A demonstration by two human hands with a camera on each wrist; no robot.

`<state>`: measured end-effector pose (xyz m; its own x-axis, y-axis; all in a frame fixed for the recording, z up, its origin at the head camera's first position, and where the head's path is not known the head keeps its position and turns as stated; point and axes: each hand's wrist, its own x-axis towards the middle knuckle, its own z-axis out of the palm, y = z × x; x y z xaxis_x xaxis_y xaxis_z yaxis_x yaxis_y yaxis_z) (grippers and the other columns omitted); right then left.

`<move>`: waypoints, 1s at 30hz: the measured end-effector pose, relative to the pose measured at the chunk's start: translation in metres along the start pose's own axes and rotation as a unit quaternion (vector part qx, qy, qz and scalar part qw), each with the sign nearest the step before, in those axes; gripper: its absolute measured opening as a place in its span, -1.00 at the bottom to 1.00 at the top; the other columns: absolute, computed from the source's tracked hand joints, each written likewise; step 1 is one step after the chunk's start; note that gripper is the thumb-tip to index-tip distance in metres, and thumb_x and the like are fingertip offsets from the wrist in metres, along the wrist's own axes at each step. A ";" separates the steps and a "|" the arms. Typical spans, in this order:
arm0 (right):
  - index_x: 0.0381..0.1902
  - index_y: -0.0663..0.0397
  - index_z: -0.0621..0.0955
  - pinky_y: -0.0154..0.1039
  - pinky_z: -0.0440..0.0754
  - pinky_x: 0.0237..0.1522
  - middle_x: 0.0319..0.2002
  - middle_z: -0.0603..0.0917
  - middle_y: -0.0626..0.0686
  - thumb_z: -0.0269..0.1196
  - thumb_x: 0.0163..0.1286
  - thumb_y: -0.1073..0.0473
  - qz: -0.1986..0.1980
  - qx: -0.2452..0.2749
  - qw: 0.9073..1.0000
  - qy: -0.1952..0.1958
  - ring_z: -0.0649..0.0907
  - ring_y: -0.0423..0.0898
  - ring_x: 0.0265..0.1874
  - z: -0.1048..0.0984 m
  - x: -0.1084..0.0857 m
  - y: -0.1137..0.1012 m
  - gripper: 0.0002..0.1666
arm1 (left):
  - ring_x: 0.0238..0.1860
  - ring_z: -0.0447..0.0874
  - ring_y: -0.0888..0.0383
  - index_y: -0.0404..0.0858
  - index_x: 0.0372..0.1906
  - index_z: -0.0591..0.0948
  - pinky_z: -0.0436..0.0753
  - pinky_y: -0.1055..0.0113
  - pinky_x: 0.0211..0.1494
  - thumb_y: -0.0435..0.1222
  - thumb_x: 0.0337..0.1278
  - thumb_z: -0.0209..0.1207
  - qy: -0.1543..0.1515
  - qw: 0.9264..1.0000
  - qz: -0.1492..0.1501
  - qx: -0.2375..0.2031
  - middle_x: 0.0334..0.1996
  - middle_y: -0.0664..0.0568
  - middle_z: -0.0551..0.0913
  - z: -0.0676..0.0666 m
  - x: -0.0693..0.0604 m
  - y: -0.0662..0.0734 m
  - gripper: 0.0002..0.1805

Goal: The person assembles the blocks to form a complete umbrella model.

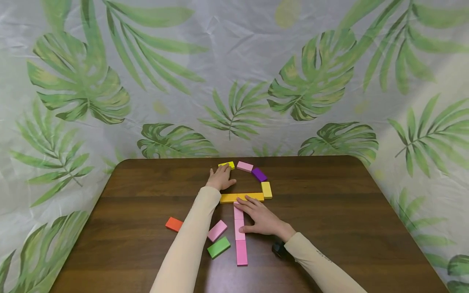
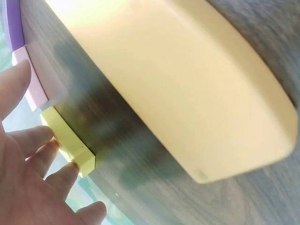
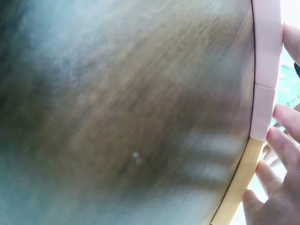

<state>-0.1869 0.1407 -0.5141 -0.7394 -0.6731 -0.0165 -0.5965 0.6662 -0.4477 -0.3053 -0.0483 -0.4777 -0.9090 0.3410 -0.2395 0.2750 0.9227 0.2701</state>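
Left wrist view shows left hand (image 2: 33, 185) spread, gripping nothing, fingertips against yellow block (image 2: 70, 138), while right hand (image 1: 263, 217), also spread, has fingers at orange bar (image 1: 229, 198), thumb at pink column (image 1: 238, 224); yellow looks light, stiff, best pinched across long sides.

Blocks (image 1: 241, 252) on table (image 1: 329, 211), backdrop (image 1: 238, 61) behind

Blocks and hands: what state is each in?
Left hand: touching bright yellow block
Bright yellow block: flat
Right hand: on orange bar, pink column
Orange bar: flat, crosswise
Pink column: three blocks end to end
Light pink block: flat
Purple block: flat, angled
Pale yellow block: flat, beside orange bar
Loose pink block: flat, angled
Green block: flat, angled
Red-orange block: flat, partly hidden
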 end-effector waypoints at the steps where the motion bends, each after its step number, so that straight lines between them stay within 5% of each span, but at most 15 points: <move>1: 0.46 -0.01 0.24 0.16 0.09 0.34 0.46 0.17 0.05 0.24 0.23 -0.28 -0.002 0.000 1.000 0.002 0.04 0.13 0.44 0.000 0.000 0.000 -0.05 | 0.46 -0.03 -0.05 -0.28 0.45 0.18 -0.08 -0.19 0.39 -0.03 0.38 0.02 0.002 1.000 0.000 0.001 0.47 -0.09 0.07 0.000 0.001 0.001 -0.32; 13: 0.45 0.05 0.26 0.17 0.08 0.33 0.45 0.19 0.10 0.25 0.24 -0.26 -0.011 -0.003 1.000 0.008 0.06 0.16 0.44 0.001 0.000 0.002 -0.06 | 0.49 -0.18 -0.03 -0.11 0.51 0.10 -0.18 -0.22 0.38 -0.03 0.43 -0.06 -0.017 0.998 0.053 0.035 0.50 0.09 -0.02 0.005 0.013 0.016 -0.34; 30: 0.44 0.03 0.26 0.16 0.09 0.33 0.45 0.18 0.08 0.25 0.23 -0.26 -0.004 0.005 1.000 0.002 0.07 0.16 0.43 -0.001 0.001 -0.001 -0.06 | 0.49 -0.21 -0.03 -0.06 0.50 0.12 -0.21 -0.20 0.39 0.03 0.41 -0.07 -0.027 0.997 0.040 0.066 0.50 0.08 0.00 0.009 0.017 0.029 -0.34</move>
<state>-0.1871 0.1399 -0.5132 -0.7356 -0.6774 -0.0084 -0.5997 0.6569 -0.4570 -0.3099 -0.0147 -0.4821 -0.8656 0.4203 -0.2722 0.3880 0.9066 0.1659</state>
